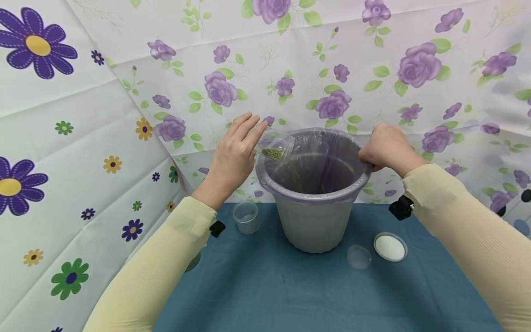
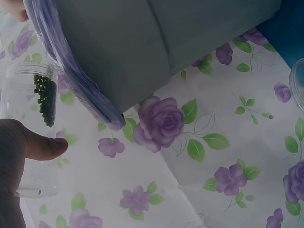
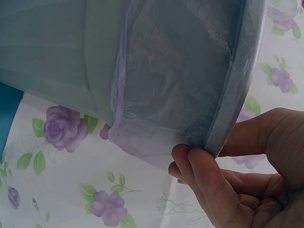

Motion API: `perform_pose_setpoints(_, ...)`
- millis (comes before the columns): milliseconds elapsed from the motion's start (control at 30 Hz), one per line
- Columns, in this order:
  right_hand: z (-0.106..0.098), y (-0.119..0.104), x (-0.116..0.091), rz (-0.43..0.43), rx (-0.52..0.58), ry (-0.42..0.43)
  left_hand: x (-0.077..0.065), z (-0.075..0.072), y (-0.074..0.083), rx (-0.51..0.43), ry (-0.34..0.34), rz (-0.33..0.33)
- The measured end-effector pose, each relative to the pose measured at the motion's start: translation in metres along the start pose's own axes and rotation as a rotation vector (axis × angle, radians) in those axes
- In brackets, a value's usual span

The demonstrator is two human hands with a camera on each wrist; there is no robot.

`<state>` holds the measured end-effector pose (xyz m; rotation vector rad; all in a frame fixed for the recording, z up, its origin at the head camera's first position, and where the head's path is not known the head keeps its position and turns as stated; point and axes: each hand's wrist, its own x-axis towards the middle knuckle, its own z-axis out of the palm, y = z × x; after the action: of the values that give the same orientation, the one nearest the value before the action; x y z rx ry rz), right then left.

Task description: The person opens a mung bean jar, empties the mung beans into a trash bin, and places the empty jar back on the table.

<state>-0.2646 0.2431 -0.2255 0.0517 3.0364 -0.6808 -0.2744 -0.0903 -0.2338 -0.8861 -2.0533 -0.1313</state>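
Observation:
My left hand (image 1: 234,154) grips a clear plastic jar (image 2: 42,173), tilted with its mouth over the left rim of a grey bucket (image 1: 315,226). Small green beans (image 1: 272,153) lie along the jar's lower side near the mouth; a faint greenish streak shows below it inside the bucket. A thin purple plastic bag (image 1: 325,197) lines the bucket and folds over its rim. On the right side, my right hand (image 1: 386,146) pinches the lined rim, thumb on one side and curled fingers (image 3: 209,175) on the other.
A clear plastic cup (image 1: 246,219) stands left of the bucket on the blue tablecloth (image 1: 265,295). To the right lie a clear round lid (image 1: 358,257) and a dish of white grains or powder (image 1: 390,247). Behind hangs a floral sheet (image 1: 186,83). A dark green round thing (image 1: 193,263) is partly hidden by the left sleeve.

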Motion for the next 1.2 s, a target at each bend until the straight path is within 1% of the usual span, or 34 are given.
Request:
perform_pose_setpoints(500,0.0011,-0.0001,-0.0008,0.01,0.009,-0.008,0.0009,0.0006,0.0003,0.003,0.027,0.023)
perform_pose_setpoints(1067,0.0005,-0.0002,-0.0002,0.005,0.01,0.005,0.0,0.0039,-0.0016,-0.002,0.068,0.053)
perform_pose_setpoints(1200,0.0,-0.0005,0.0004,0.006,0.008,0.005,0.0011,0.0042,-0.0014,0.006,0.068,0.058)
